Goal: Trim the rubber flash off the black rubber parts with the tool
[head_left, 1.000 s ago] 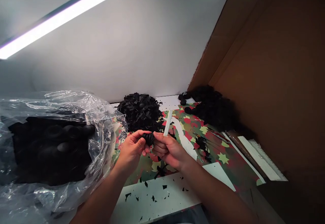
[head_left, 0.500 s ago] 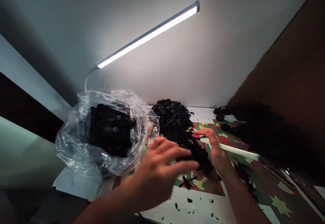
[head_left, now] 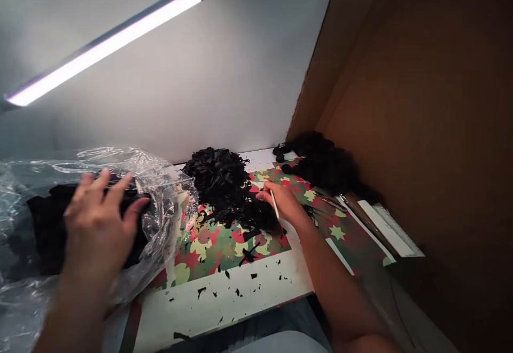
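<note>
My left hand (head_left: 100,217) is spread over a clear plastic bag (head_left: 170,209) with black contents (head_left: 46,225). Its fingers are apart, and nothing shows in them; whether they touch the black pieces I cannot tell. Toward the middle, my right hand (head_left: 285,203) is closed around a slim white stick-like tool (head_left: 274,203), whose kind I cannot make out. That hand is beside a heap of black scraps (head_left: 216,174), with more dark bits (head_left: 256,211) spilling toward its fingers. A camouflage-patterned sheet (head_left: 228,257) lies beneath.
Dark rounded pieces (head_left: 320,163) are piled at the back right, against a brown cardboard panel (head_left: 425,102). Thin metal tools (head_left: 332,202) and a white box (head_left: 388,230) lie at the right. Small scraps dot the white table edge (head_left: 192,315). A lit tube lamp (head_left: 108,48) hangs above.
The view has turned right. My left hand has moved from near the scraps to over the bag, its fingers spreading. My right hand still holds the white tool, now at a steeper angle.
</note>
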`<state>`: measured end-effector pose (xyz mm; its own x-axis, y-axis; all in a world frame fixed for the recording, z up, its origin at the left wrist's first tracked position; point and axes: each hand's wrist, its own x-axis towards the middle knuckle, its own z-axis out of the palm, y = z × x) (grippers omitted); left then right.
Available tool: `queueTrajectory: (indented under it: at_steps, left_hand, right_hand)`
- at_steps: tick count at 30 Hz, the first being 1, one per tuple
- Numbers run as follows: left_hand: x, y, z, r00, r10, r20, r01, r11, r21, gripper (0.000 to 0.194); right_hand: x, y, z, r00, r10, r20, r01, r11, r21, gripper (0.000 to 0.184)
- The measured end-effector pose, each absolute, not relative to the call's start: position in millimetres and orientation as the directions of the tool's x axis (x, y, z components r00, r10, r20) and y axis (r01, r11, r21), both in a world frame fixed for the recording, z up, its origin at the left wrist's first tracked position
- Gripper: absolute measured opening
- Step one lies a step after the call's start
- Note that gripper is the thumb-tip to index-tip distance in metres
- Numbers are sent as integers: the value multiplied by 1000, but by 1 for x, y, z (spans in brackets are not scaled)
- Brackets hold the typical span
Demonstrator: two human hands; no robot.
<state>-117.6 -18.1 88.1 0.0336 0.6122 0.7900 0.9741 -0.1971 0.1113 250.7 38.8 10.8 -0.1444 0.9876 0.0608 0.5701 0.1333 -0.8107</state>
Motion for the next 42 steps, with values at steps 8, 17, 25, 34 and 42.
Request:
queueTrajectory:
  at_steps: [8,17,25,34,42]
  left_hand:
    - [39,-37,21,371,719,587,618,-663,422,30]
    - [48,3,9,270,957,107,135,-147,980,38]
    - [25,-3,10,40,999,8,-219,1,976,39]
    - [11,0,8,192,978,-84,-362,150,920,51]
    - [14,0,9,189,981,35,21,-39,999,45]
  right_hand:
    - [265,48,2,-210,977,-27,667,123,-735,35]
    - [231,37,8,-140,981,133,248,164,-955,47]
    - [199,12,24,-108,974,200,-95,190,-977,42]
    - [199,12,26,-221,910,350,254,401,-880,38]
    - [187,12,21,-163,934,318,356,356,-864,15]
